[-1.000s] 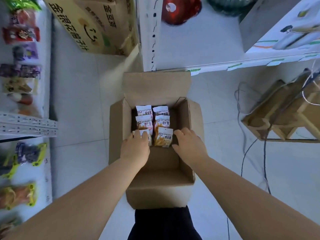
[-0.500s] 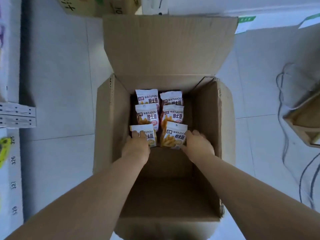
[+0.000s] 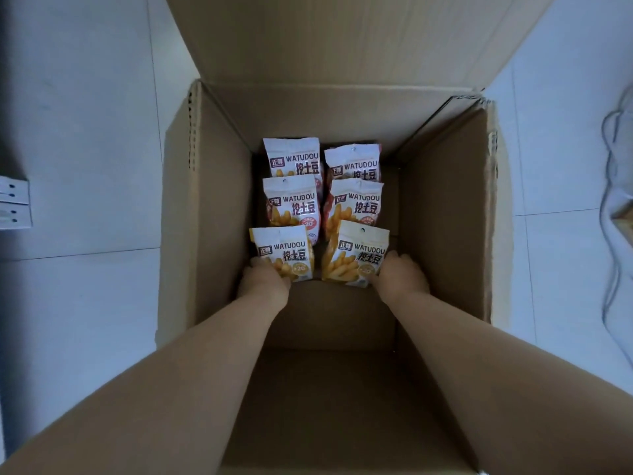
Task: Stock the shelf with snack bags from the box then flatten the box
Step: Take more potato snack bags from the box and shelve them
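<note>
We have leaned in over the tall brown corrugated cardboard box [image 3: 445, 207] since a second ago. It now fills the view, and both arms have gone deeper, down to the front pair of the six white-and-orange WATUDOU snack bags [image 3: 291, 197] standing in two rows of three on the bottom.

Our left hand [image 3: 265, 282] lies over the lower left corner of the near-left bag [image 3: 284, 252]. Its back faces us, so we cannot tell whether the fingers have closed on the bag. Our right hand [image 3: 402, 277] curls round the right edge of the near-right bag [image 3: 358, 250] and grips it at the lower corner. Neither bag has left the bottom, so we judge the stocking barely begun, with all six bags still to come out and the flattening far off.

The raised far flap [image 3: 342, 39] and the high side walls hem the arms in, so the lift should go straight up. Outside the box are pale floor tiles [image 3: 85, 132], a white perforated shelf bracket [image 3: 13, 207] at the left edge and loose grey cables [image 3: 613, 166] at the right. The shelf itself is out of view.
</note>
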